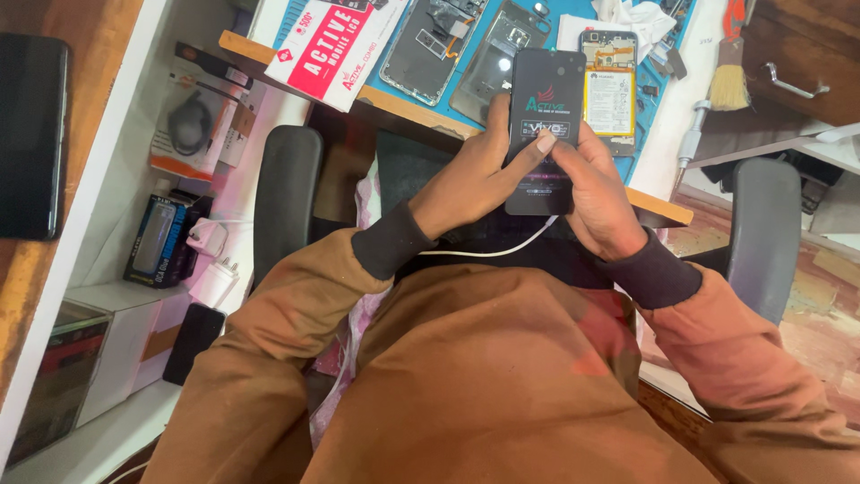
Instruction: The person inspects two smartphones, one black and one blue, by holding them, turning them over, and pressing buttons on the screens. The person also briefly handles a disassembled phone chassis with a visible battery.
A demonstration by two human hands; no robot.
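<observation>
Black phone point(543, 125) sits upright between both hands above the lap: left hand point(475, 179) pinching its edge, right hand point(596, 193) curled round it. White cable point(488, 252) hangs below. Opened phones point(436, 45), brush point(729, 76) lie beyond.

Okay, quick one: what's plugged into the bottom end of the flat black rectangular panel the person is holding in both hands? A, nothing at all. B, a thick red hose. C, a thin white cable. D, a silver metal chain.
C: a thin white cable runs from the lower end of the flat black rectangular panel, held between the left hand and right hand, across the lap.
</observation>
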